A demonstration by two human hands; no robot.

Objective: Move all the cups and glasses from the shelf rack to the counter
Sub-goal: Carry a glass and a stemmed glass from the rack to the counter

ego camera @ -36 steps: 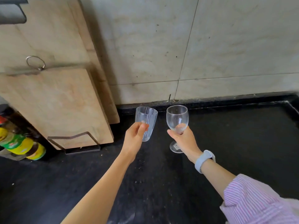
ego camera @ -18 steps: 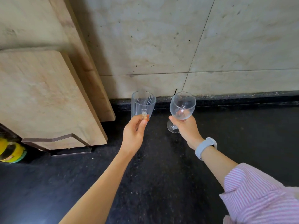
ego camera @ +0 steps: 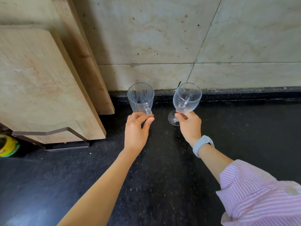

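A clear ribbed glass tumbler (ego camera: 140, 97) stands upright near the back of the black speckled stone counter (ego camera: 162, 168), close to the wall. The person's left hand (ego camera: 136, 130) pinches its lower part between thumb and curled fingertips. Whether its base touches the counter cannot be told, since the hand hides it.

Just to its right, apart from it, is a clear stemmed wine glass (ego camera: 187, 98), tilted slightly, its round foot low at the counter. The right hand (ego camera: 189, 123) grips it at the stem, fingers curled under the bowl – a pale blue wristband (ego camera: 202, 144) sits on that wrist, above a pink-and-white striped sleeve (ego camera: 260, 193).

Left of the tumbler, pale wooden cutting boards (ego camera: 40, 82) lean in a dark metal stand (ego camera: 65, 141); a yellow-green container (ego camera: 8, 145) shows at the left edge. Beige marble tiles (ego camera: 162, 38) form the wall behind.
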